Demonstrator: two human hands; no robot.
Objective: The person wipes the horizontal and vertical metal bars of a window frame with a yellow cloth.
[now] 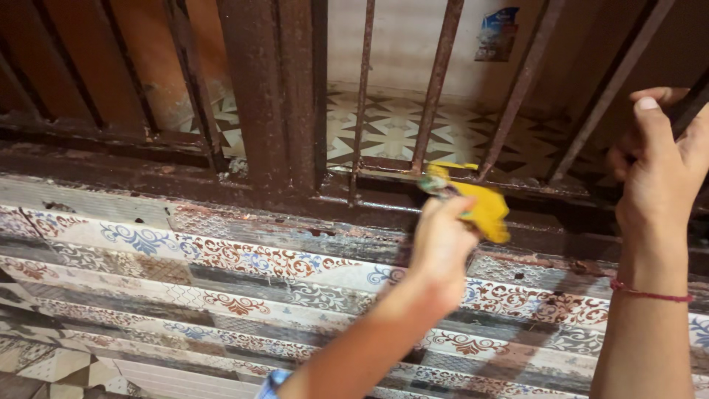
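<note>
Holding a yellow cloth [484, 210] bunched tight in our left hand [442, 247], we are pressing it near the gate's [269, 96] bottom rail, above the tiled step [244, 258]. Its long side is slanting down toward the right. Our right hand [661, 166] is gripping a bar [690, 103], likely steadying us.

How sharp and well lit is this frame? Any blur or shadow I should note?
Head view: warm, dim light; the left hand and its yellow cloth are motion-blurred; the right hand on a rusty bar is sharper; arm shadows cross the patterned tiles; the floor beyond is brighter.
</note>
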